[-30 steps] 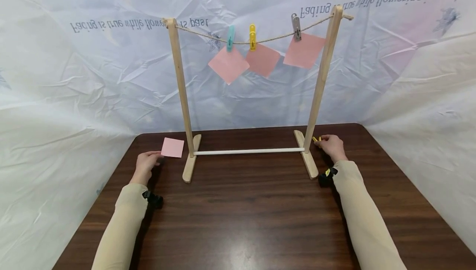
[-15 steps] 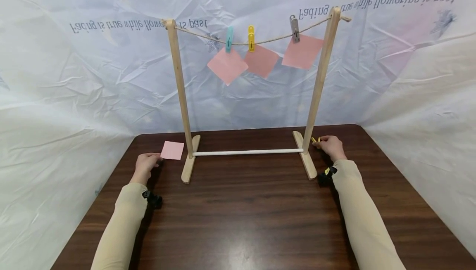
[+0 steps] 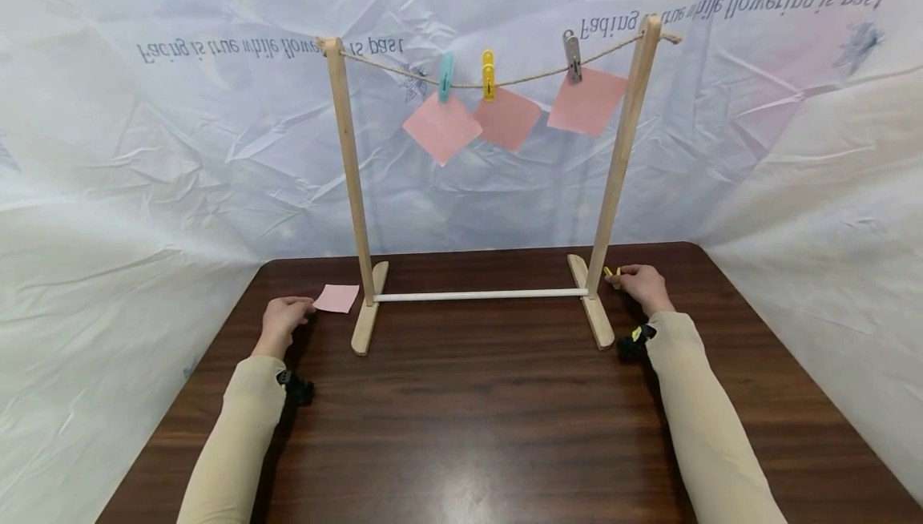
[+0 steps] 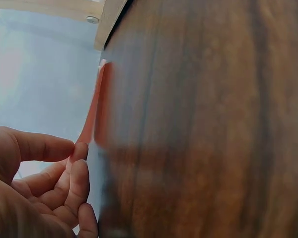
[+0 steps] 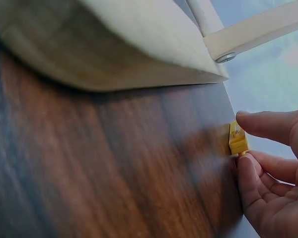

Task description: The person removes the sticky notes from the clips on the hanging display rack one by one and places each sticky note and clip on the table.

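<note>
At the left of the table, my left hand [image 3: 284, 324] pinches the near-left corner of a square pink paper [image 3: 337, 299] between thumb and forefinger. In the left wrist view the paper [image 4: 91, 111] appears almost edge-on, close over the wood. On the opposite side, beside the rack's right foot, my right hand [image 3: 644, 287] pinches a small yellow clothespin [image 3: 612, 272]. The right wrist view shows that clothespin [image 5: 238, 140] between thumb and fingers, low at the tabletop.
Between the hands stands a wooden rack with a left post [image 3: 349, 163], right post [image 3: 623, 155] and white crossbar [image 3: 479, 295]. From its twine hang three pink papers under a teal clothespin [image 3: 445, 77], a yellow one [image 3: 488, 75] and a grey one [image 3: 573, 57].
The pink paper in my left hand has tipped flatter, its far edge dropping toward the table. My right hand stays almost still with the yellow clothespin.
</note>
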The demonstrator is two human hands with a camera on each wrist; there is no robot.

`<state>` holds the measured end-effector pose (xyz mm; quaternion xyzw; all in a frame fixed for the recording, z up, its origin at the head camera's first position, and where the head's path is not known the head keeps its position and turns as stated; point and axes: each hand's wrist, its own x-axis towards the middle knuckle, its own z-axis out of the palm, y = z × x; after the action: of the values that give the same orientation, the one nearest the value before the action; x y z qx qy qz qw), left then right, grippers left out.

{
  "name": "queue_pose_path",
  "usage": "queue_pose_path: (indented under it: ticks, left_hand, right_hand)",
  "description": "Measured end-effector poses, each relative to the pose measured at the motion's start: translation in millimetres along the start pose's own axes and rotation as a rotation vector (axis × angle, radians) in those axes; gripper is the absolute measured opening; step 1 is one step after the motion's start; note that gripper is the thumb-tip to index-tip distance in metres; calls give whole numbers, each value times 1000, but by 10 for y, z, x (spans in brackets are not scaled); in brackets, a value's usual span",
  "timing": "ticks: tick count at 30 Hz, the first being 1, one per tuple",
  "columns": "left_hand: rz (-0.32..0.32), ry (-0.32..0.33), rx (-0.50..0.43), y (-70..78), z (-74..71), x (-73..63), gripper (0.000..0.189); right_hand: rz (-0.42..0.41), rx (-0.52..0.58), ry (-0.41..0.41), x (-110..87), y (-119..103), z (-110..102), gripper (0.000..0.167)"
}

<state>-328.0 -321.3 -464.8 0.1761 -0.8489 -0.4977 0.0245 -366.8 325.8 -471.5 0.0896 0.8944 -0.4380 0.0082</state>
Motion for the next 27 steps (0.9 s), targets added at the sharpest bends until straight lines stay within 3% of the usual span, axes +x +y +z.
queue_pose_path:
  ticks: [14, 22, 27]
  left_hand:
    - [13, 21, -12, -50, -26, -31, 38]
    - [2, -37, -109, -32, -89, -24, 39]
    - [19, -83, -110, -63, -164, -24, 42]
  right_hand:
    - [-14, 134, -50, -76, -3, -30, 59]
    - [20, 242, -184, -117, 12, -127, 67]
    - [21, 251, -226, -140, 26, -170, 69]
